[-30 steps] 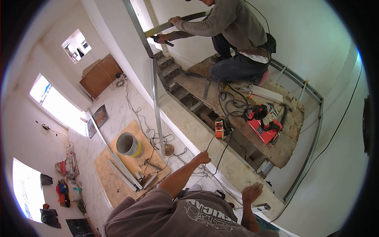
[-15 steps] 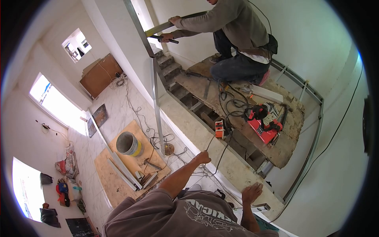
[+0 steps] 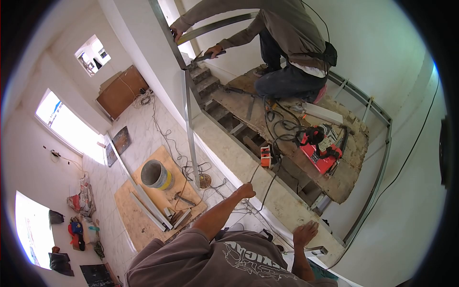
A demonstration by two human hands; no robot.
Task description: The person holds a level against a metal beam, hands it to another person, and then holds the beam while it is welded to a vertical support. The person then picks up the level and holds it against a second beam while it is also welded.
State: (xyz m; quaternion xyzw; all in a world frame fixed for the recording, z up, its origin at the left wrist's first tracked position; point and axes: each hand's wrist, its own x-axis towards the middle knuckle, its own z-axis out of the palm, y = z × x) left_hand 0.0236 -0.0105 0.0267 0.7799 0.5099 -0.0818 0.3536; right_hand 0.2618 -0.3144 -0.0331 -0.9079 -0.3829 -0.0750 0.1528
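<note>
My left hand (image 3: 246, 190) is closed at the edge of the pale ledge (image 3: 224, 148). A thin dark cable (image 3: 255, 173) comes out of its top and runs up towards an orange-and-black tool or box (image 3: 266, 156). My right hand (image 3: 305, 233) lies flat on the ledge, fingers spread, holding nothing. Close to that wrist, a metal tube end (image 3: 316, 251) sticks out over the ledge. Beyond the ledge a co-worker (image 3: 291, 43) crouches on a wooden board (image 3: 351, 184), one hand on a metal bar (image 3: 217, 26), the other gripping a dark hand tool (image 3: 210, 56).
A red power tool (image 3: 319, 152) and looped black cables lie on the board, beside open gaps. An upright metal post (image 3: 188, 119) stands by the ledge. At left, a plywood sheet (image 3: 129, 210) carries a bucket (image 3: 155, 174), a hammer (image 3: 184, 198) and metal tubes.
The co-worker has leaned left. One of their hands slid along the bar to the upright post; the other moved lower with the hand tool. My hands stayed put.
</note>
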